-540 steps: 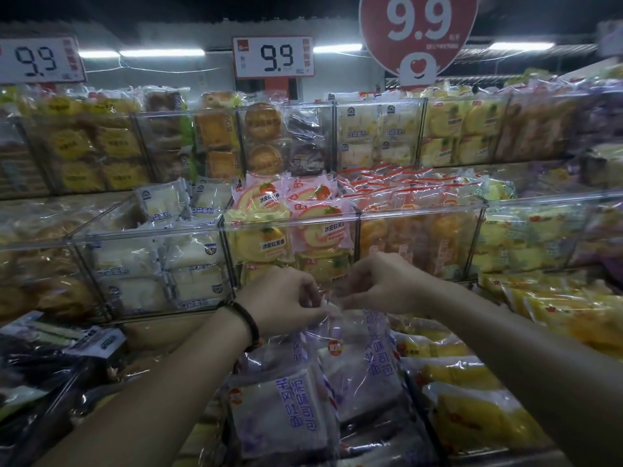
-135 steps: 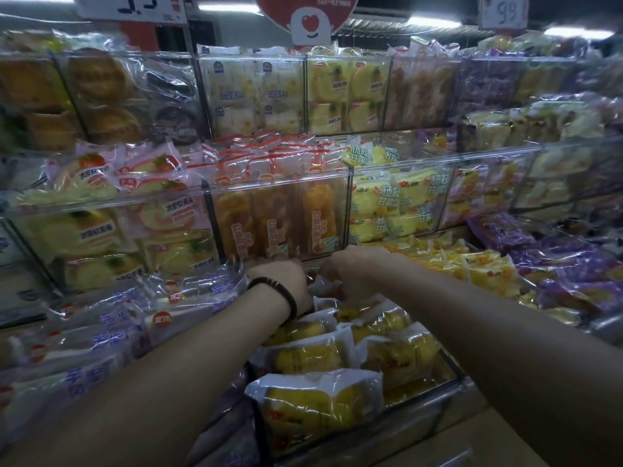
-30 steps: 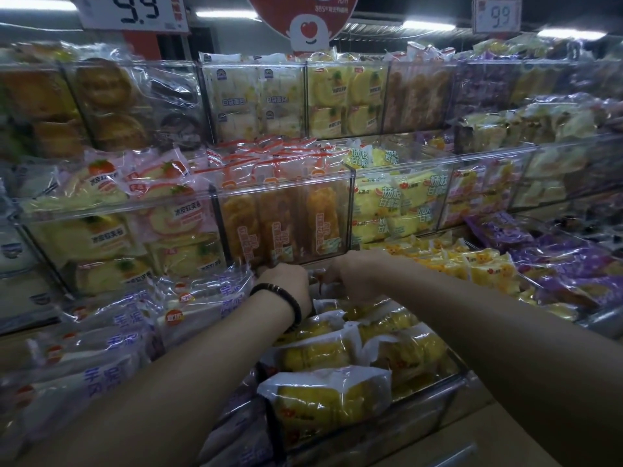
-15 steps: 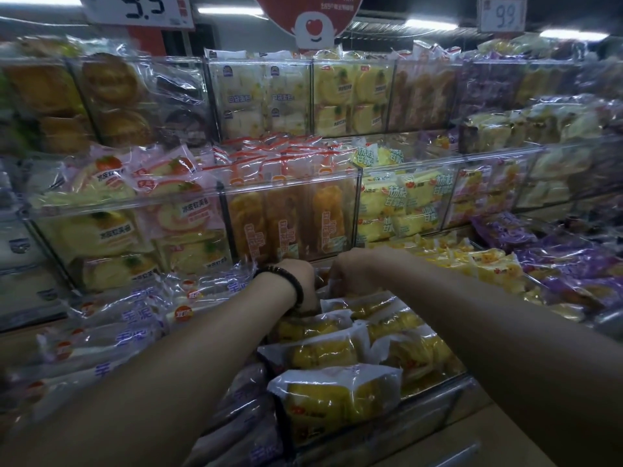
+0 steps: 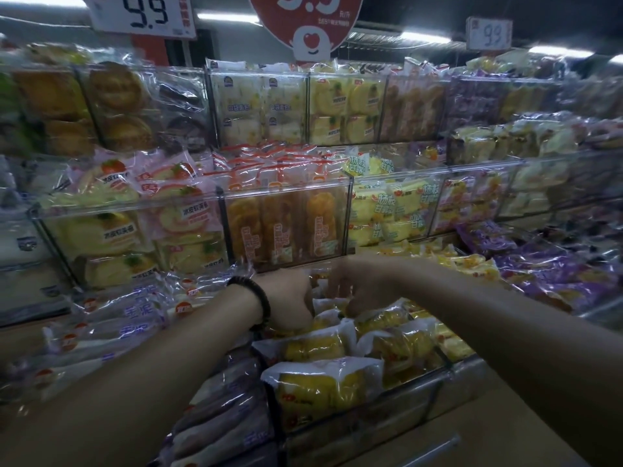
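Both hands work at the rear of a clear bin (image 5: 435, 394) on the lowest shelf level.

1. Left hand (image 5: 286, 296): back of the hand faces the camera. The fingers are hidden behind it, so it cannot be told whether they grip anything. A dark bracelet (image 5: 252, 303) sits on the wrist.
2. Right hand (image 5: 359, 284): just beside the left hand, fingers (image 5: 349, 306) curled downward onto the packets. Whether they grip one cannot be told.
3. Yellow cake packets (image 5: 323, 387): stacked in rows inside the bin, from its front wall back to the hands. The rearmost packets lie directly under both hands.

Surroundings:
- Purple-print packets (image 5: 135, 311) lie in the compartment left of the bin.
- Orange bread packets (image 5: 283, 224) stand upright in the clear compartment directly behind the hands.
- A price sign (image 5: 141, 11) reading 9.9 hangs above the shelves.
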A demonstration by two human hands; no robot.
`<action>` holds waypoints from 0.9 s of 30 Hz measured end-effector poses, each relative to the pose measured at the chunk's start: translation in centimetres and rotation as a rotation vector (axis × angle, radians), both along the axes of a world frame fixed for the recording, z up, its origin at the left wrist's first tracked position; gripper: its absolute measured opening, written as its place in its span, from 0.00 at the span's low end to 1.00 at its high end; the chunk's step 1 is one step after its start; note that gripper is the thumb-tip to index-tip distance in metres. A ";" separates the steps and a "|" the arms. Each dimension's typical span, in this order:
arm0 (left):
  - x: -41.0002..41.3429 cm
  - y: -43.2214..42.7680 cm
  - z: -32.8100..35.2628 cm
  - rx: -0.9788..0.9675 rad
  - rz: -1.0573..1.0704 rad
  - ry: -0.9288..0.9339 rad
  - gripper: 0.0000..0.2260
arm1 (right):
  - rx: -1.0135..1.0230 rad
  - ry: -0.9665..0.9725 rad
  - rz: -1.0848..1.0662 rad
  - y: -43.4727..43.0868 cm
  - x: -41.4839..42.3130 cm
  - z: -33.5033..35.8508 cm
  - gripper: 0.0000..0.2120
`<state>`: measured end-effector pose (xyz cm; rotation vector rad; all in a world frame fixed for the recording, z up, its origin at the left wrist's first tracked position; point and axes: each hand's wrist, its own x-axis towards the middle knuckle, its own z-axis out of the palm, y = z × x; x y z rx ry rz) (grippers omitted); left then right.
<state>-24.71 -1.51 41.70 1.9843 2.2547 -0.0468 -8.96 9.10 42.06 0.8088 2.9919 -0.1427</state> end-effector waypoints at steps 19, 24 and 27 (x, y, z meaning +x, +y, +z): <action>1.6 0.7 -3.1 0.116 0.252 0.223 0.16 | 0.039 0.118 -0.059 1.3 0.9 -2.7 0.15; 2.3 0.7 -1.8 0.052 0.219 0.306 0.15 | 0.047 0.054 -0.036 1.1 0.7 -2.4 0.17; 2.9 1.0 -2.1 0.069 0.151 0.282 0.20 | 0.046 -0.031 -0.047 0.6 0.4 -2.4 0.19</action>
